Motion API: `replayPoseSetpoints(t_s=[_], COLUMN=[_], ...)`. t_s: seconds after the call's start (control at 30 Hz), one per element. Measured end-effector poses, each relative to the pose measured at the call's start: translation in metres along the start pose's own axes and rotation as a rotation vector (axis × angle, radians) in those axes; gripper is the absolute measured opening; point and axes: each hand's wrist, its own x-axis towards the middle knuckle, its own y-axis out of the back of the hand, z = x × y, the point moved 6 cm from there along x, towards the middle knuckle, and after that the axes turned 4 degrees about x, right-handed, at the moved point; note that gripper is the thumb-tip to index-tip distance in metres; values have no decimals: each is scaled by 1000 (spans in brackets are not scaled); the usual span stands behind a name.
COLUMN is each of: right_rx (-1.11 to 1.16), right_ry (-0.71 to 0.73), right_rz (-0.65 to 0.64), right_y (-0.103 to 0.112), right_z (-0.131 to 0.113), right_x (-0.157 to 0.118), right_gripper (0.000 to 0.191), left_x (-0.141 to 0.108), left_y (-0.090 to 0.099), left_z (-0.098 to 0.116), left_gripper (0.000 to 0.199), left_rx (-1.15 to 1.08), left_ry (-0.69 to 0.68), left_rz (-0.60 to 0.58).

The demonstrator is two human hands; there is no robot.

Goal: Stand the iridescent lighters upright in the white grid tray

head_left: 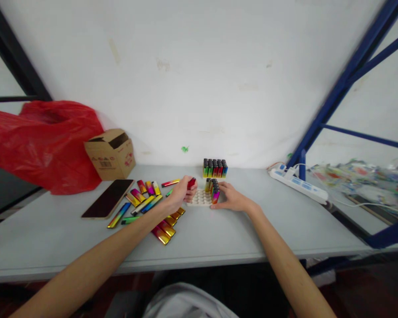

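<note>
Pinched in the fingers of my left hand (183,190) is a red lighter (191,182), held just above the left part of a white tray (199,198) with round holes. Several colourful lighters (215,192) stand upright in the tray's right part. My right hand (231,197) rests at the tray's right side, thumb and fingers apart around the standing lighters, touching them. Behind the tray, a block of upright lighters (215,168) with black tops stands near the wall. Loose metallic lighters (148,203) lie scattered to the left, partly hidden by my left forearm.
A dark phone (108,198) lies left of the loose lighters. Behind it are a cardboard box (114,157) and a red plastic bag (49,145). A white power strip (298,184) with cables lies at the right, beside a blue metal frame (338,92).
</note>
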Motion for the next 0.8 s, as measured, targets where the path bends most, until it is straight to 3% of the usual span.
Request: replayPoseSetpoints(t_s=[0.37, 0.57, 0.8], right_rx=[0, 7, -8], right_ry=[-16, -11, 3], right_rz=[-8, -5, -8], right_y=[1, 1, 1], right_z=[-2, -1, -1], right_x=[0, 0, 0], right_gripper=[83, 84, 81], left_x=[1, 1, 2], left_y=[-1, 0, 3], left_z=[-1, 0, -2], left_gripper=[38, 27, 37], left_rx=[1, 30, -58], left_ry=[8, -24, -16], left_rz=[-12, 22, -14])
